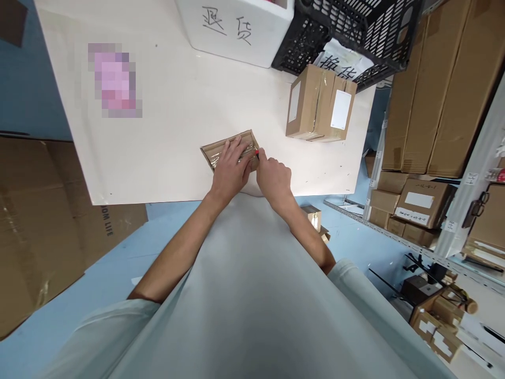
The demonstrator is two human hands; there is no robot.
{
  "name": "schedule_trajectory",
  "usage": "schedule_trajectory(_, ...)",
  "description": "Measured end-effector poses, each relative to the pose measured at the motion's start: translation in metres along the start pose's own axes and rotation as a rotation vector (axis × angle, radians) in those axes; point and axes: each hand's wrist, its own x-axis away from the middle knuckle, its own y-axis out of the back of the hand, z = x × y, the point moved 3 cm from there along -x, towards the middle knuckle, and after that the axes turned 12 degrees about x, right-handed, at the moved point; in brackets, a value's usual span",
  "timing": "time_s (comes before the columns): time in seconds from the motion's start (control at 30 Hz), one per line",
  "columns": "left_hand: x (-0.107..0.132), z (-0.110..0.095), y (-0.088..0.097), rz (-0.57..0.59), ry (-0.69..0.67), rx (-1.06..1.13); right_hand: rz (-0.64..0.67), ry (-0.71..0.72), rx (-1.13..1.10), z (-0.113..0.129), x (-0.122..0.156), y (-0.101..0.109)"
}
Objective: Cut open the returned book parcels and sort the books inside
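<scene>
Head view showed a flat brown package (214,151) lying slantwise near the front edge of the table (165,131), its surface glossy in places. Across the package lay the left hand (232,171), fingers extended and slightly spread. At the package's right end the right hand (275,179) was curled tight around a red-tipped tool (257,152), mostly hidden by the fingers. Right of the package, well apart, stood a taped carton (321,105) with white labels. Beyond the package were a white bin (236,31) bearing handwritten characters and, farther right, a black crate (351,21). Much farther right of the package, a shelf rack (460,202) held cardboard boxes (444,89).
</scene>
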Motion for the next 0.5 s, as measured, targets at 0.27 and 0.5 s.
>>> schedule_trajectory(0.27, -0.006, -0.001, 0.002, -0.018, 0.002, 0.052, 0.082, -0.066, -0.031, -0.019, 0.027, -0.016)
schedule_trajectory(0.5, 0.011, 0.009, 0.021, -0.007, -0.016, 0.059, -0.040, -0.005, -0.225, -0.040, 0.040, -0.022)
